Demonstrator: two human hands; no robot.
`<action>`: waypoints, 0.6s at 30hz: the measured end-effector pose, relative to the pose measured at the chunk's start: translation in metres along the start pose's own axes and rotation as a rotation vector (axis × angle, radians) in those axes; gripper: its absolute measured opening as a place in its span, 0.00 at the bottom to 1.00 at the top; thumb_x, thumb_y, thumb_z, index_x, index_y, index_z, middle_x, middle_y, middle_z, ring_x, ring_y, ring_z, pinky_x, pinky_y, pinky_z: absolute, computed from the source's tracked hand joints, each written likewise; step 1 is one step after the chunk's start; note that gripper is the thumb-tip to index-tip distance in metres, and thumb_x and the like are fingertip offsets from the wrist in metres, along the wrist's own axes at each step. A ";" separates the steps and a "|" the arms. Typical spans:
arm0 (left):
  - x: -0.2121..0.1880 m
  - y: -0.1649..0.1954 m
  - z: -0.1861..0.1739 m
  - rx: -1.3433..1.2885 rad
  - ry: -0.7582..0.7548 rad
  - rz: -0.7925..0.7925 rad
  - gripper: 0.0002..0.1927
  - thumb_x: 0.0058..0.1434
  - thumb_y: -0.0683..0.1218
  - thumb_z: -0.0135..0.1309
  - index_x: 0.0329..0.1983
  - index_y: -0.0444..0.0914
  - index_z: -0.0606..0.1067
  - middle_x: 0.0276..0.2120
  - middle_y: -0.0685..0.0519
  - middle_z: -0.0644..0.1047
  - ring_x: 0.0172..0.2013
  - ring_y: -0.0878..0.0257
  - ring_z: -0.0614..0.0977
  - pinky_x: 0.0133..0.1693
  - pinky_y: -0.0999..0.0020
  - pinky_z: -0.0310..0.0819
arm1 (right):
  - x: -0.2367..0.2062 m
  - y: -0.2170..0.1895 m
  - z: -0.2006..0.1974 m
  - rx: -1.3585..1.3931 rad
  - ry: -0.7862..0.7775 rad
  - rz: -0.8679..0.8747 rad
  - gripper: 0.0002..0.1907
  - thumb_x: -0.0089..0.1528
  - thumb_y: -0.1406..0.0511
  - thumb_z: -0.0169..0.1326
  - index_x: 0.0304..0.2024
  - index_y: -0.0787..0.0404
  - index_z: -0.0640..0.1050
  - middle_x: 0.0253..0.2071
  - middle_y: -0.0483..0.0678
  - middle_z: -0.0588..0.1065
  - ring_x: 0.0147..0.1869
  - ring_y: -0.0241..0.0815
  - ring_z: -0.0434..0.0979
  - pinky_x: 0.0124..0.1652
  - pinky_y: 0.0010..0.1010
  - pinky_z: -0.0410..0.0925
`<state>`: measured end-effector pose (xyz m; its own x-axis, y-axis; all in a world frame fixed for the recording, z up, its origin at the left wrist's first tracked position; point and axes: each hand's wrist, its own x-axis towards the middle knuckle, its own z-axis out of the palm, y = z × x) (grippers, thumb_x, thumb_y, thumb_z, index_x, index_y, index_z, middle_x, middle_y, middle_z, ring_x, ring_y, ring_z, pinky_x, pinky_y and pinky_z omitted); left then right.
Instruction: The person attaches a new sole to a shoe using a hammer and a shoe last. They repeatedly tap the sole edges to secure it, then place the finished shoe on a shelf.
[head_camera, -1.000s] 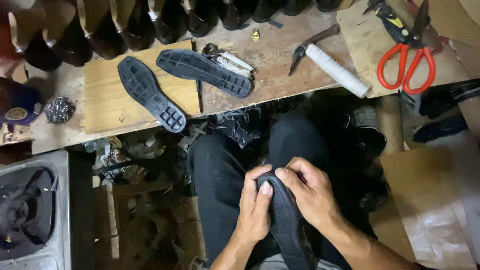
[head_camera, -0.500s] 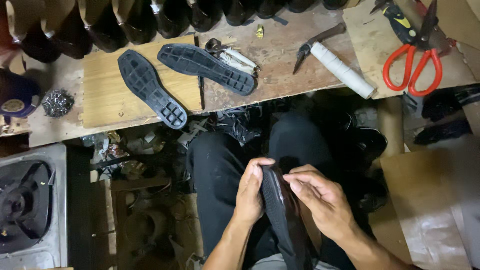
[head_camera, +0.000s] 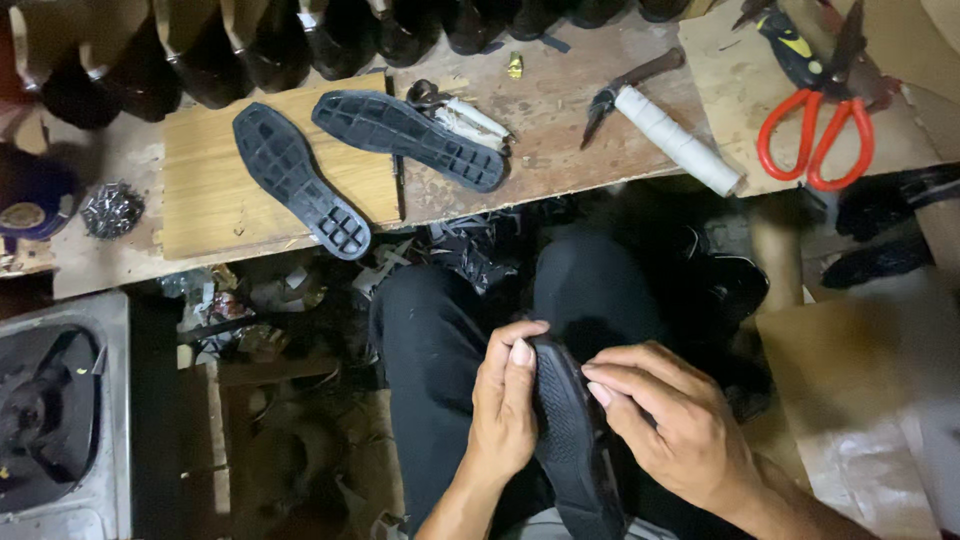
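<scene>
A black shoe (head_camera: 572, 440) with its ribbed rubber sole facing up rests on my lap, toe pointing away from me. My left hand (head_camera: 505, 405) clasps its left edge, thumb pressed on the toe of the sole. My right hand (head_camera: 675, 430) holds the right edge, fingertips pushing against the rim of the sole. Two loose black rubber soles lie on the wooden workbench (head_camera: 560, 110) ahead: one (head_camera: 300, 180) on a light board, the other (head_camera: 410, 137) angled beside it.
Red-handled scissors (head_camera: 815, 135), a white-handled knife (head_camera: 675, 135) and pincers (head_camera: 625, 90) lie on the bench at right. A row of black shoes (head_camera: 260, 50) lines its far edge. A pile of small nails (head_camera: 112, 208) sits left. Scraps litter the floor (head_camera: 260, 300).
My hands have slid along the shoe's edges: the left thumb now presses the toe and the right fingers have moved toward the rim. The view has shifted slightly downward.
</scene>
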<state>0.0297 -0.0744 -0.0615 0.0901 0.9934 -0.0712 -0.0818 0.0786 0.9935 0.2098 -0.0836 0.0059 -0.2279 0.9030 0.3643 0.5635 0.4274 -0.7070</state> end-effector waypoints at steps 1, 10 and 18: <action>-0.002 0.006 0.002 0.052 0.005 0.017 0.17 0.76 0.50 0.37 0.54 0.36 0.74 0.32 0.56 0.74 0.34 0.69 0.72 0.38 0.73 0.68 | 0.003 -0.004 -0.005 -0.049 -0.012 -0.023 0.08 0.58 0.72 0.60 0.41 0.65 0.80 0.39 0.50 0.79 0.39 0.45 0.81 0.38 0.30 0.73; -0.010 0.038 0.020 0.279 0.034 0.225 0.14 0.76 0.45 0.40 0.54 0.34 0.73 0.41 0.44 0.79 0.41 0.54 0.82 0.46 0.64 0.75 | 0.021 -0.021 -0.041 -0.418 -0.172 -0.353 0.15 0.53 0.68 0.60 0.41 0.68 0.78 0.40 0.54 0.76 0.39 0.51 0.77 0.38 0.40 0.69; -0.012 0.041 0.024 0.325 0.047 0.237 0.13 0.75 0.44 0.42 0.54 0.33 0.73 0.39 0.44 0.79 0.39 0.54 0.82 0.44 0.64 0.75 | 0.022 -0.013 -0.042 -0.462 -0.250 -0.434 0.12 0.51 0.67 0.60 0.36 0.66 0.78 0.35 0.53 0.75 0.36 0.50 0.75 0.35 0.40 0.67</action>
<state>0.0489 -0.0852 -0.0173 0.0602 0.9841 0.1669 0.2239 -0.1762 0.9586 0.2307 -0.0709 0.0490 -0.6553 0.6605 0.3666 0.6481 0.7408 -0.1763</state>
